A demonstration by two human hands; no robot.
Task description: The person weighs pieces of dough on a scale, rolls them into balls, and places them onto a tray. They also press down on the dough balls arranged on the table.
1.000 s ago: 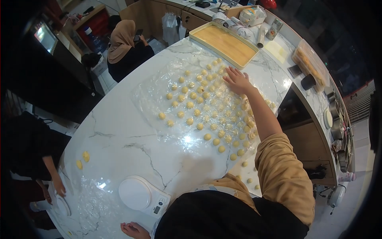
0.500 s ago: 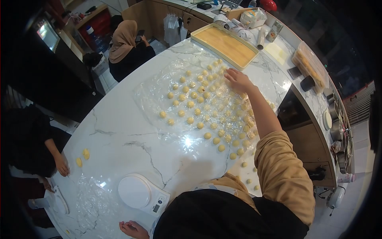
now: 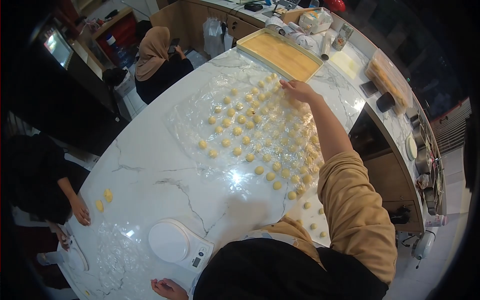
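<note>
Many small yellow dough balls (image 3: 237,131) lie in loose rows on the white marble table, most of them under clear plastic film (image 3: 187,112). My right hand (image 3: 296,91) is at the far edge of the film, its fingers pinched together over the farthest balls, close to the tray. My left hand (image 3: 169,289) hovers low at the near edge of the table, fingers curled, beside a white kitchen scale (image 3: 172,241) with a bare round plate. What is between its fingers, if anything, is too small to make out.
A tray of yellow dough (image 3: 280,52) stands at the far end. At the left, a co-worker's hands (image 3: 80,212) are near two flattened dough pieces (image 3: 108,195) and another scale. A seated person (image 3: 155,55) holds a phone. Containers line the right counter.
My right hand has shifted slightly left and away, its fingers drawn closer together. The co-worker's hands at the left have moved a little. My left hand has barely moved.
</note>
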